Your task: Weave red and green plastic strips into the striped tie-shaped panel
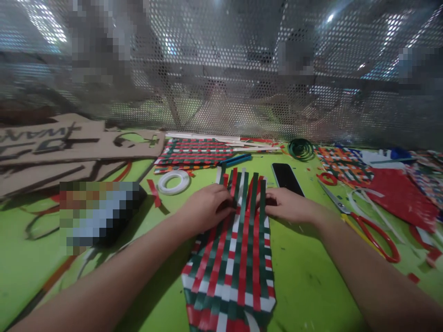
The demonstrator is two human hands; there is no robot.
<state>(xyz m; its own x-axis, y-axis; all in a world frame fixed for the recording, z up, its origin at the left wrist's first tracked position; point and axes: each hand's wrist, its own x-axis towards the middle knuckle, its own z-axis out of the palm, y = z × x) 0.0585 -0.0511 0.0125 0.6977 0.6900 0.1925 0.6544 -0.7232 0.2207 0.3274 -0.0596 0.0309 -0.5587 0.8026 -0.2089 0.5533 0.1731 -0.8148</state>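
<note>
A woven piece of red, white and dark green strips (228, 267) lies lengthwise before me, its loose strip ends pointing away. At its upper left edge, my left hand (209, 206) has bent fingers and thumb closed on the outer strips. My right hand (289, 205) grips the dark green strip at the upper right edge, its fingertips partly hidden behind it. Between the two hands, the white and red strips run side by side. A curled white strip end (252, 321) sticks up near the bottom of the weave.
Beyond the weave are a white strip roll (174, 182), a phone (287, 177) and another woven piece (197, 152). Red-handled scissors (363, 221) lie at right, near a green coil (300, 150). Cut cardboard (79, 143) fills the left, before a perforated metal screen (221, 69).
</note>
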